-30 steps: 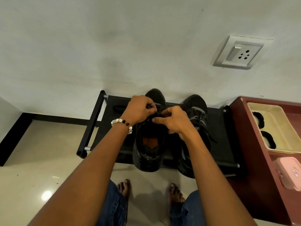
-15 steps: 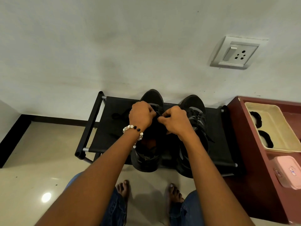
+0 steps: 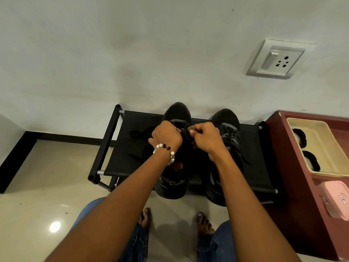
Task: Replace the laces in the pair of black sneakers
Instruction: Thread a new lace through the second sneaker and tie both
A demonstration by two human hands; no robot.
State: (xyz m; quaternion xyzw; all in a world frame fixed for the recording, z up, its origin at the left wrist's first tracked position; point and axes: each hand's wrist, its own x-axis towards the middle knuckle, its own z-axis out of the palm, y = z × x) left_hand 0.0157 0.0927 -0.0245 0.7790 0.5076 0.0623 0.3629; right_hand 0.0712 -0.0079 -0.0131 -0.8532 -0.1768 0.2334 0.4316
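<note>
Two black sneakers stand side by side on a low black shoe rack [image 3: 258, 167], toes toward the wall. Over the left sneaker [image 3: 176, 112] both hands work at the lace area. My left hand [image 3: 166, 136], with a bead bracelet at the wrist, is curled and pinches the black lace [image 3: 186, 132]. My right hand [image 3: 205, 138] is curled opposite it and pinches the same lace. The right sneaker [image 3: 226, 120] is laced and untouched. A loose black lace [image 3: 140, 134] lies on the rack to the left.
A dark red cabinet [image 3: 287, 167] stands right of the rack, carrying a cream tray [image 3: 324, 148] with black items and a pink box [image 3: 338, 199]. A wall socket [image 3: 277, 59] is above. My bare feet [image 3: 145, 218] are on the glossy tiled floor.
Both hands have moved up the left sneaker toward its toe, staying close together on the lace. The view has shifted slightly.
</note>
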